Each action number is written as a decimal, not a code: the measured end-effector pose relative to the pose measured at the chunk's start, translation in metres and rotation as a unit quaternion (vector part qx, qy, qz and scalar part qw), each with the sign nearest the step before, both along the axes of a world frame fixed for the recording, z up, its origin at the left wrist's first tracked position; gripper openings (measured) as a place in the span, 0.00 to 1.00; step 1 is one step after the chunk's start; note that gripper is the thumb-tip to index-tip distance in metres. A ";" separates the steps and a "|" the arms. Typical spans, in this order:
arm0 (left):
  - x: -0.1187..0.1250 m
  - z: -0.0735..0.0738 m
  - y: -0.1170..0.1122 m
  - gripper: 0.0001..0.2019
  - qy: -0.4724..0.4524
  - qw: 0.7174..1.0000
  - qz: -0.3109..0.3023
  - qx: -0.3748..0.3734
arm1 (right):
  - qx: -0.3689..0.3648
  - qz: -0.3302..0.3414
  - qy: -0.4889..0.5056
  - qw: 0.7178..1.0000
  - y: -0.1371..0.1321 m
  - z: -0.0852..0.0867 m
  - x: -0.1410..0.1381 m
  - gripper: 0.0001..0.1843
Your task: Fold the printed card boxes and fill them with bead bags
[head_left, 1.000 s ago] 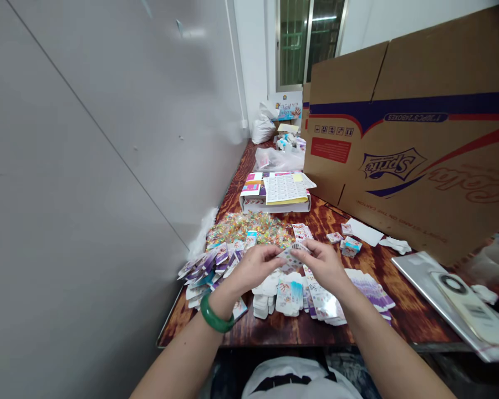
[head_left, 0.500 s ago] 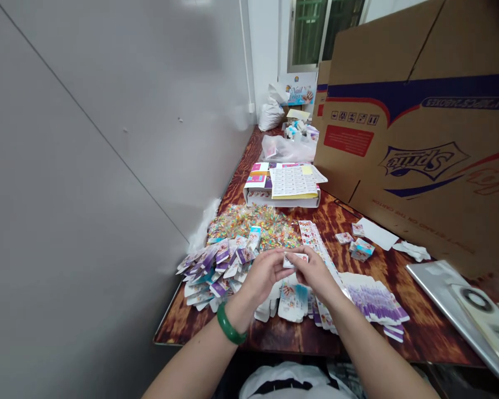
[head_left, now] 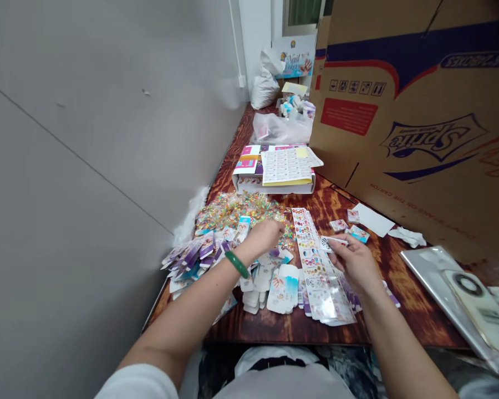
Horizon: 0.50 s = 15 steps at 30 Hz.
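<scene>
My left hand (head_left: 266,235), with a green bangle at the wrist, reaches forward onto the heap of small colourful packets (head_left: 237,210); its fingers curl down into the heap and their tips are hidden. My right hand (head_left: 353,257) pinches a small printed sticker sheet (head_left: 330,242) between thumb and fingers, above the row of overlapping sticker sheets (head_left: 316,266). Flat white-and-blue die-cut cartons (head_left: 283,288) lie between my hands. A fan of purple flat cartons (head_left: 193,255) lies to the left of my left arm.
A big cardboard carton printed "Sprite" (head_left: 419,111) stands along the right side of the wooden table (head_left: 274,327). A white box with printed sheets on top (head_left: 274,174) lies beyond the heap. Plastic bags (head_left: 280,127) lie farther back. A clear sleeve with a disc (head_left: 466,293) lies at the right. The grey wall is on the left.
My hands were together holding one small sheet. They have parted: the left went forward to the colourful heap, the right kept the sheet and moved right. The view has tilted down.
</scene>
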<state>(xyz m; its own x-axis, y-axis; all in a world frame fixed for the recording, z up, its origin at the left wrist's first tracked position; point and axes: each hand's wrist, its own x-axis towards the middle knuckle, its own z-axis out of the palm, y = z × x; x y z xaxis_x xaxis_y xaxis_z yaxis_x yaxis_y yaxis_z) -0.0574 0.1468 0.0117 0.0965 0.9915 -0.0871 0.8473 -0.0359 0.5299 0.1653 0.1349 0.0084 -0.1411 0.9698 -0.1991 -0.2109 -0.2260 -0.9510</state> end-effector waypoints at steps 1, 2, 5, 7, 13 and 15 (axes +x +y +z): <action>0.003 -0.005 0.008 0.07 0.006 1.000 -0.013 -0.017 | 0.003 -0.004 0.005 1.000 0.001 0.001 0.004 0.16; 0.008 -0.011 0.015 0.05 0.016 0.999 -0.026 -0.032 | 0.004 -0.007 0.010 1.000 0.001 0.001 0.006 0.16; 0.022 -0.032 0.028 0.04 0.042 0.996 -0.043 -0.065 | -0.001 -0.005 0.022 1.000 0.000 -0.002 0.010 0.16; 0.028 -0.044 0.032 0.07 0.049 0.995 -0.042 -0.082 | -0.010 0.000 0.025 1.000 -0.002 -0.005 0.011 0.17; 0.021 -0.057 0.035 0.08 0.008 0.994 -0.009 -0.109 | -0.016 0.024 0.023 0.999 -0.002 -0.015 0.019 0.17; 0.014 -0.053 0.037 0.07 -0.027 0.994 0.008 -0.107 | -0.013 0.024 0.016 1.000 0.000 -0.018 0.021 0.17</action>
<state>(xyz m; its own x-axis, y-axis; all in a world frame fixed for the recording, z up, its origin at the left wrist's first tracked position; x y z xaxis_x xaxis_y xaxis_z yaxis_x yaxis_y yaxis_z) -0.0437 0.1841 -0.0409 0.0905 0.9526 -0.2903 0.8168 0.0958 0.5689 0.1863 0.1352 -0.0094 -0.1936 0.9564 -0.2189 -0.2287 -0.2609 -0.9379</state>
